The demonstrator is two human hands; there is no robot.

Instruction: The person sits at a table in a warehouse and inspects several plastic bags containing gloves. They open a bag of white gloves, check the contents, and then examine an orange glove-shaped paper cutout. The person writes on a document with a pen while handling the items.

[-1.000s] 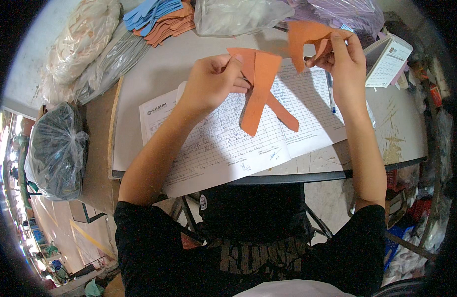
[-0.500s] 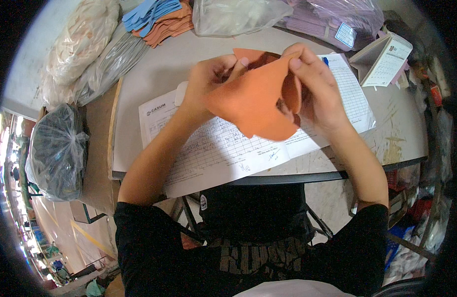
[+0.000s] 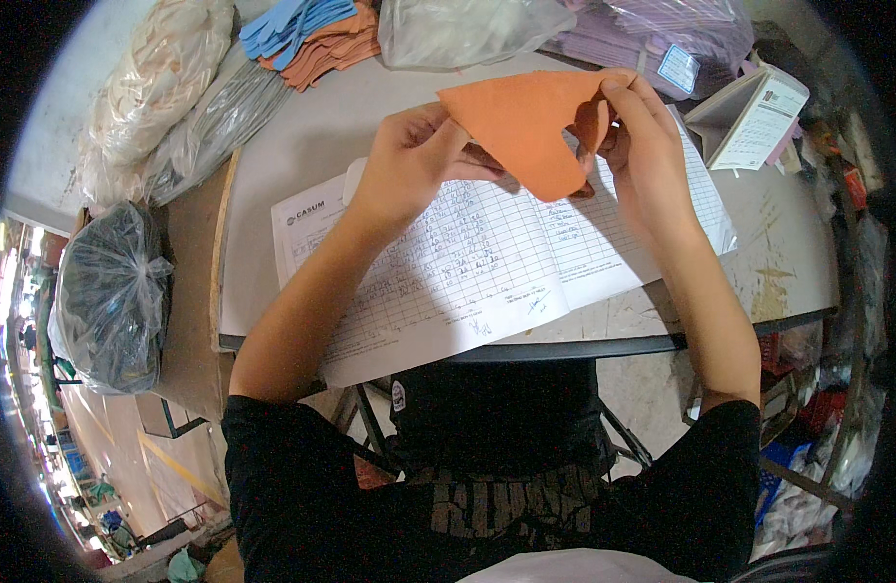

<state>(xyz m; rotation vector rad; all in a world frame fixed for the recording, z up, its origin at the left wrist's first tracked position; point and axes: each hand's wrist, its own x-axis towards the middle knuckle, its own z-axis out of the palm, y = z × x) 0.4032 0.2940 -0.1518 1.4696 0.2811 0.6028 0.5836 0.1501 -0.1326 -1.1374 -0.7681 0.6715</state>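
orange piece (image 3: 522,124): judged light, soft; left grip (image 3: 409,165) clamped at nine o'clock edge, right grip (image 3: 647,146) at two o'clock; hold by edges.

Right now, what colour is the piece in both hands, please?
The held piece is orange, best seen in the head view.

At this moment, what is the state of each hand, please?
Left hand: closed at the left edge of the orange cut-out piece; fingertips partly hidden.
Right hand: closed, pinching the same piece near its upper right corner.
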